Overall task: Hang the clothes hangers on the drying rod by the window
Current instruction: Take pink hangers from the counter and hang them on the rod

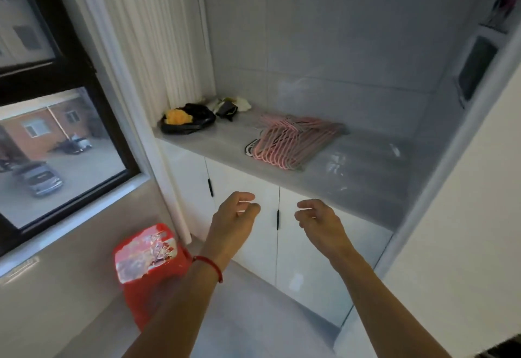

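A stack of pink clothes hangers (293,140) lies flat on the grey countertop (220,143) in the alcove, with a few pale ones under it at the left end. My left hand (234,214) and my right hand (318,216) are stretched out side by side in front of the white cabinet doors, below the counter edge and short of the hangers. Both hands hold nothing, their fingers loosely curled. The left wrist wears a red string. The window (56,132) is at the left. No drying rod shows in the view.
A black bag with something yellow (186,120) and a small heap of dark and pale items (229,106) sit at the counter's back left. A red plastic stool (149,261) stands on the floor below the window. White curtains (158,33) hang beside the window. A clear plastic sheet (363,160) covers the counter's right part.
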Motion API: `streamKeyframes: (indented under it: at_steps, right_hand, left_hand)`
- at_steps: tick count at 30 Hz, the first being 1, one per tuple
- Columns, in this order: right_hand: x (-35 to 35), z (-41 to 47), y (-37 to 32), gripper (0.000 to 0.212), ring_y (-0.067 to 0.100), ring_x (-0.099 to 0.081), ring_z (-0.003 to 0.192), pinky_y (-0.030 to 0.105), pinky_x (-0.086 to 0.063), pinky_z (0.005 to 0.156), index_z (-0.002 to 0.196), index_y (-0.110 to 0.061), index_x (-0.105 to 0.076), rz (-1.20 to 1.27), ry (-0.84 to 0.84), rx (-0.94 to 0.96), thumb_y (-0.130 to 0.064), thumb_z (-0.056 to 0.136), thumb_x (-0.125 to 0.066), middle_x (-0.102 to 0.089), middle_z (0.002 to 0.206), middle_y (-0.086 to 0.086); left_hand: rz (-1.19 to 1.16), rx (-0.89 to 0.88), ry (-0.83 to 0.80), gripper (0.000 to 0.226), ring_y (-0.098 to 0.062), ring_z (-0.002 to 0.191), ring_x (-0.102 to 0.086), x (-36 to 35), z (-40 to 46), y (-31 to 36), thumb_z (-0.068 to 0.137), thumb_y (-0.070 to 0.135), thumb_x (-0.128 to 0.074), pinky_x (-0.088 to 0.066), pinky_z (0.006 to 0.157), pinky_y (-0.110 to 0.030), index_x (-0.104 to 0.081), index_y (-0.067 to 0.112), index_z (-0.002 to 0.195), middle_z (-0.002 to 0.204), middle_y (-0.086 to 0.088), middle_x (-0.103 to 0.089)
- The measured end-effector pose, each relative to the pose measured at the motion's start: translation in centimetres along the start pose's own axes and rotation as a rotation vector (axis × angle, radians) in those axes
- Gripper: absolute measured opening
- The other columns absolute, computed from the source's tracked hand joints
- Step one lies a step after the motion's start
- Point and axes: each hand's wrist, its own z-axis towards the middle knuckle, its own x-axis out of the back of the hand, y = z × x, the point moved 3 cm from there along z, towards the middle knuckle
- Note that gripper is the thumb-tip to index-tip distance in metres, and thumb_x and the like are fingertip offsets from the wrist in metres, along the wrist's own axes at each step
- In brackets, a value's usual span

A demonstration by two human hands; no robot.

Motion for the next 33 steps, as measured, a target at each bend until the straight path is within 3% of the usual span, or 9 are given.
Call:
streamKeyframes:
  at_steps: [3, 7, 10, 14, 16, 18, 22, 27, 33]
  right_hand:
    - [-0.1, 6.7, 0.9, 0.027, 0.017, -0.064, 0.102, 0.036, -0.052, 0.098, 0.12, -0.018, -0.064, -0.022, 0.05, -0.021, -0.025, 0.094, -0.064, -0.067, 0.111, -0.001]
    - [-0.7, 17.4, 2.6, 0.021, 0.022, -0.06, 0.095, 0.031, -0.044, 0.084, 0.106, -0.012, -0.063, -0.182, 0.074, 0.001, -0.028, 0.091, -0.06, -0.064, 0.1, 0.003]
    - [-1.1, 24.8, 3.8, 0.046, 0.032, -0.063, 0.109, 0.03, -0.042, 0.08, 0.122, 0.002, -0.061, -0.209, 0.071, -0.068, -0.033, 0.092, -0.061, -0.066, 0.118, 0.015]
    - [-2.5, 33.9, 5.0, 0.079, 0.036, -0.063, 0.108, 0.033, -0.046, 0.077, 0.119, 0.008, -0.06, -0.245, 0.069, -0.116, -0.062, 0.082, -0.064, -0.064, 0.115, 0.025]
    - [-3.2, 37.4, 4.7, 0.094, 0.041, -0.053, 0.125, 0.038, -0.045, 0.095, 0.137, 0.013, -0.045, -0.338, 0.101, -0.127, -0.06, 0.082, -0.067, -0.053, 0.134, 0.031]
    - [-3.7, 39.5, 3.9, 0.115, 0.044, -0.035, 0.14, 0.043, -0.036, 0.11, 0.152, 0.016, -0.015, -0.402, 0.114, -0.187, -0.054, 0.083, -0.074, -0.03, 0.153, 0.034]
    - [-4.5, 41.8, 3.3, 0.141, 0.045, -0.037, 0.138, 0.051, -0.042, 0.109, 0.155, 0.011, 0.001, -0.364, 0.158, -0.305, -0.061, 0.069, -0.083, -0.021, 0.156, 0.033]
    - [-4.5, 42.0, 3.6, 0.146, 0.045, -0.047, 0.129, 0.052, -0.049, 0.101, 0.153, 0.014, 0.005, -0.254, 0.188, -0.347, -0.057, 0.065, -0.087, -0.028, 0.151, 0.035]
    - [-2.0, 37.1, 3.4, 0.123, 0.05, -0.045, 0.129, 0.052, -0.049, 0.102, 0.154, 0.014, 0.001, -0.038, 0.286, -0.177, -0.043, 0.08, -0.078, -0.025, 0.149, 0.039]
  left_hand:
    - [0.016, 0.033, -0.011, 0.029, -0.017, 0.105, -0.065, -1.3, 4.9, 0.3, 0.081, 0.041, -0.063, -0.056, 0.098, -0.049, -0.067, 0.035, 0.109, 0.111, 0.004, -0.069]
    - [0.013, 0.099, 0.005, 0.035, -0.02, 0.1, -0.068, -3.3, 11.2, 0.3, 0.07, 0.047, -0.063, -0.057, 0.096, -0.051, -0.069, 0.038, 0.102, 0.106, 0.002, -0.072]
    - [0.028, 0.151, 0.024, 0.038, -0.021, 0.097, -0.068, -4.5, 15.0, 0.7, 0.069, 0.045, -0.06, -0.057, 0.095, -0.052, -0.069, 0.035, 0.104, 0.103, 0.0, -0.073]
    - [0.066, 0.206, 0.003, 0.03, -0.021, 0.1, -0.067, -6.1, 19.1, 1.5, 0.088, 0.032, -0.063, -0.057, 0.095, -0.048, -0.066, 0.028, 0.118, 0.108, -0.003, -0.072]
    - [0.088, 0.214, -0.007, 0.027, -0.02, 0.102, -0.066, -6.7, 21.5, 1.5, 0.097, 0.024, -0.061, -0.057, 0.095, -0.045, -0.064, 0.026, 0.123, 0.11, -0.003, -0.071]
    - [0.095, 0.212, 0.015, 0.027, -0.018, 0.1, -0.066, -7.1, 23.4, 1.5, 0.098, 0.022, -0.061, -0.058, 0.091, -0.041, -0.063, 0.025, 0.125, 0.106, -0.002, -0.071]
    - [0.075, 0.232, 0.055, 0.028, -0.014, 0.097, -0.066, -7.7, 24.8, 1.8, 0.097, 0.022, -0.061, -0.057, 0.082, -0.034, -0.063, 0.026, 0.125, 0.103, 0.002, -0.071]
    - [0.074, 0.255, 0.084, 0.027, -0.012, 0.099, -0.068, -8.2, 22.9, 1.7, 0.097, 0.026, -0.062, -0.059, 0.092, -0.043, -0.062, 0.03, 0.123, 0.106, 0.005, -0.072]
    - [0.014, 0.255, 0.167, 0.025, -0.014, 0.098, -0.068, -6.9, 16.8, 0.8, 0.098, 0.021, -0.062, -0.06, 0.091, -0.044, -0.063, 0.027, 0.122, 0.107, 0.002, -0.071]
